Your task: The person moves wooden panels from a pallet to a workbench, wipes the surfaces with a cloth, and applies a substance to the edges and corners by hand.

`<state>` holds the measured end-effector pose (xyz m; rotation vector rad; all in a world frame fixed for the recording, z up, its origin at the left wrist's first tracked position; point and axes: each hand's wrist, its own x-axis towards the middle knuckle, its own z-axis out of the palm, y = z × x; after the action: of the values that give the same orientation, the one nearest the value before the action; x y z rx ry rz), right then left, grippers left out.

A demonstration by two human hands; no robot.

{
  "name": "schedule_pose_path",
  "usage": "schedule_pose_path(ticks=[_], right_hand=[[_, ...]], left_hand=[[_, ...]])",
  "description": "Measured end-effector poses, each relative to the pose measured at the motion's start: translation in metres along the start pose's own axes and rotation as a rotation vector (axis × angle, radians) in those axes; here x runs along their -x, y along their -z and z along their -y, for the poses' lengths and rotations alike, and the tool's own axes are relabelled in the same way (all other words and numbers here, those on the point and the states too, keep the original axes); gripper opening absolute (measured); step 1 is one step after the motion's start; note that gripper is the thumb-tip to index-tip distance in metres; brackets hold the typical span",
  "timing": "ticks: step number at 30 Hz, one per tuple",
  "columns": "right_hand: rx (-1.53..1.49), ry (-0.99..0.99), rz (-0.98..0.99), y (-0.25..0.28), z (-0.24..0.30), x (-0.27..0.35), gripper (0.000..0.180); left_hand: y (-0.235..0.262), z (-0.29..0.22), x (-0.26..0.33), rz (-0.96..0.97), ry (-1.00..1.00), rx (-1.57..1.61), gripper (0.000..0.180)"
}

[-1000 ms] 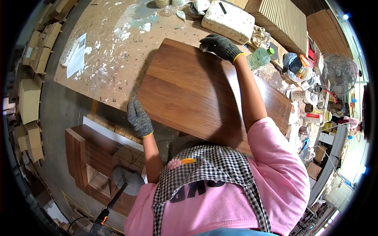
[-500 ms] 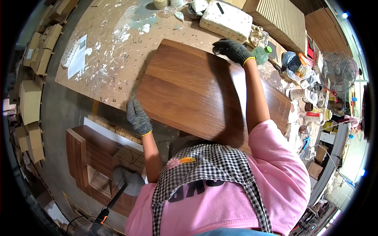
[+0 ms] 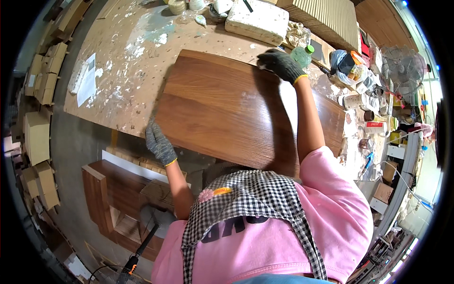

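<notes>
A dark brown wood-grain board (image 3: 213, 104) lies slantwise on the paint-stained worktable (image 3: 123, 90) in front of me. My left hand (image 3: 161, 143), in a grey knit glove with a yellow cuff, grips the board's near left corner. Over the far edge, my right hand (image 3: 280, 65) wears a matching glove, its fingers curled down. Something small and pale shows under those fingertips, too hidden to name. My right forearm crosses above the board and casts a dark shadow on it. Just beyond the right hand stands a clear green bottle (image 3: 301, 57) with a green cap.
A stained white block (image 3: 257, 22) and stacked corrugated cardboard (image 3: 326, 21) stand at the back. Bags, jars and a fan (image 3: 402, 66) crowd the right. A paper sheet (image 3: 87, 80) lies at the table's left. Below left are a brown wooden cabinet piece (image 3: 97, 199) and a round-headed stand (image 3: 161, 221).
The view has shifted a little. My right hand has moved slightly nearer along the board's far edge; my left hand stays at the corner.
</notes>
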<state>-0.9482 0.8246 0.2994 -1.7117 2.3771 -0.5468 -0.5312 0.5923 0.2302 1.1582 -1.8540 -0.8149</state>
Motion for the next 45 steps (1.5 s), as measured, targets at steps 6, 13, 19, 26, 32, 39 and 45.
schedule_pose_path(ticks=[6, 13, 19, 26, 32, 39, 45], right_hand=[[-0.1, 0.005, -0.194, -0.011, 0.01, -0.005, 0.037], [-0.169, -0.054, -0.098, -0.038, 0.03, -0.037, 0.03], [-0.059, -0.208, -0.122, -0.005, -0.018, 0.073, 0.034], [-0.049, -0.5, -0.135, 0.039, -0.016, 0.134, 0.023], [-0.013, -0.167, -0.217, -0.014, -0.014, 0.086, 0.029], [0.03, -0.391, -0.223, 0.025, -0.034, 0.174, 0.02], [-0.024, -0.705, -0.348, 0.041, -0.11, 0.315, 0.028]], left_hand=[[-0.003, 0.004, -0.001, -0.01, 0.006, 0.066, 0.03], [-0.003, 0.017, -0.004, -0.01, 0.015, 0.028, 0.03], [-0.009, 0.018, -0.001, -0.06, 0.006, 0.101, 0.027], [-0.005, 0.01, 0.003, -0.084, 0.043, 0.128, 0.028], [-0.009, 0.013, -0.002, 0.032, 0.072, 0.061, 0.033], [0.001, 0.033, -0.003, 0.046, 0.034, 0.075, 0.035], [-0.009, 0.013, 0.0, 0.002, 0.06, 0.114, 0.033]])
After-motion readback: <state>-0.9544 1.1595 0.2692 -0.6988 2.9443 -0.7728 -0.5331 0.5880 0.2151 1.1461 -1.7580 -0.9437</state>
